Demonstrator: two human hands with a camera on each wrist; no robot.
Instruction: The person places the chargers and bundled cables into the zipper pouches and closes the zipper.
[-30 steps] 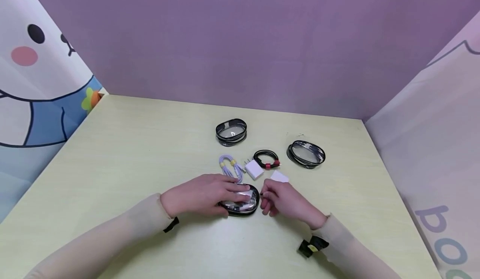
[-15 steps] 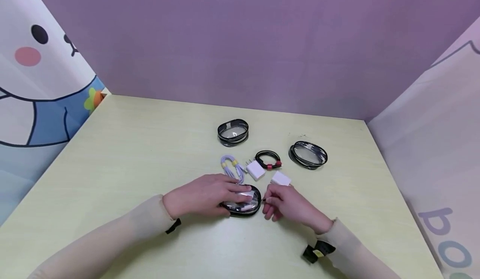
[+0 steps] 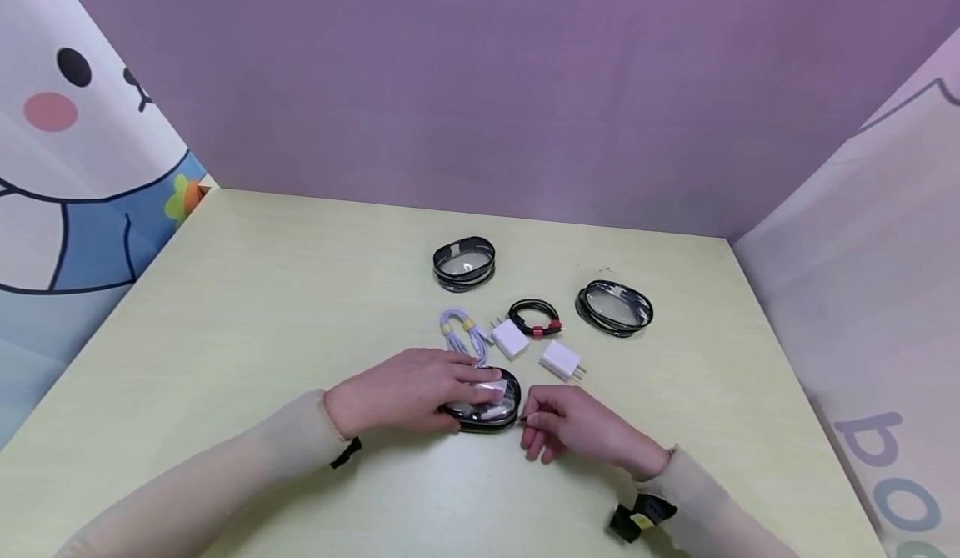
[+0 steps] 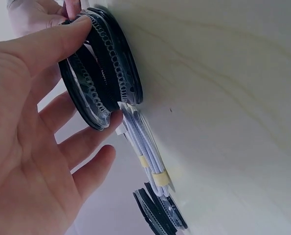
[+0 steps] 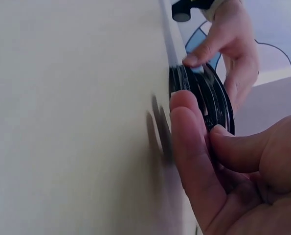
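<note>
A small oval clear pouch with black zip edging (image 3: pixel 495 413) lies on the table. My left hand (image 3: pixel 408 389) holds it, fingers spread across its clear top. In the left wrist view, the thumb presses the pouch's zipped side (image 4: pixel 117 63), with the fingers on the clear face. At the right end, my right hand (image 3: pixel 573 424) pinches a small dark zip pull (image 3: pixel 524 418) between thumb and forefinger; its other fingers are bent below. The right wrist view has both hands at the pouch's black side (image 5: pixel 213 100). A white piece shows inside, partly hidden by fingers.
Just behind lie a lilac cable with yellow ties (image 3: pixel 454 314), a white plug charger (image 3: pixel 510 339), a second white charger (image 3: pixel 560 359) and a coiled black cable with red ties (image 3: pixel 556 325). Two similar pouches stand farther back, one centre (image 3: pixel 465 264), one right (image 3: pixel 615 306).
My right hand has slid toward me around the pouch's right end with the zip pull, uncovering the second white charger. The left hand stays in place on the pouch.
</note>
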